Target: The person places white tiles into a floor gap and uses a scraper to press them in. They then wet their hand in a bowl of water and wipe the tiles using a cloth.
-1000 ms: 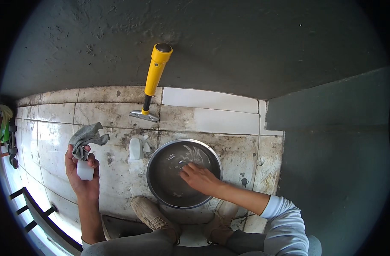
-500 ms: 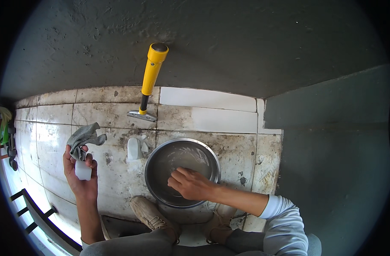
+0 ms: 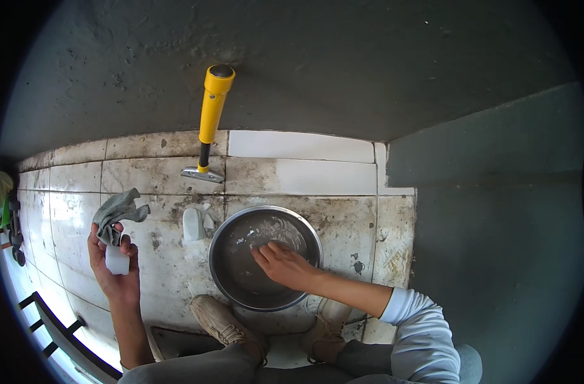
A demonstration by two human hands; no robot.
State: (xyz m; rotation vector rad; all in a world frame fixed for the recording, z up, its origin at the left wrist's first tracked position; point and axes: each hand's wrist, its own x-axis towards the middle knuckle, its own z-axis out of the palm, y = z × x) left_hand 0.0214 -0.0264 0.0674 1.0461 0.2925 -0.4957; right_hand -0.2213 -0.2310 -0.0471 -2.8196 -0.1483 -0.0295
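Note:
My left hand (image 3: 115,269), raised on the left, is closed around a white melamine sponge block (image 3: 117,262) and a crumpled grey cloth (image 3: 118,214). The cloth sticks up above the fingertips, with the sponge lower against the palm. My right hand (image 3: 281,265) is over the round metal basin (image 3: 319,246), fingers stretched to the left at the murky water. It appears to hold nothing; the undersides of its fingers are hidden. The basin stands on the stained tiles in front of my feet.
A yellow-handled scraper (image 3: 214,115) leans against the dark wall (image 3: 343,70). Another white block (image 3: 191,224) lies left of the basin beside broken white pieces (image 3: 208,221). Cleaner white tile (image 3: 330,178) shows at the back. A black metal rail (image 3: 62,339) is at lower left.
The fingers of my right hand have straightened from a curled shape over the water. My left hand still holds the cloth and sponge. The view has shifted slightly.

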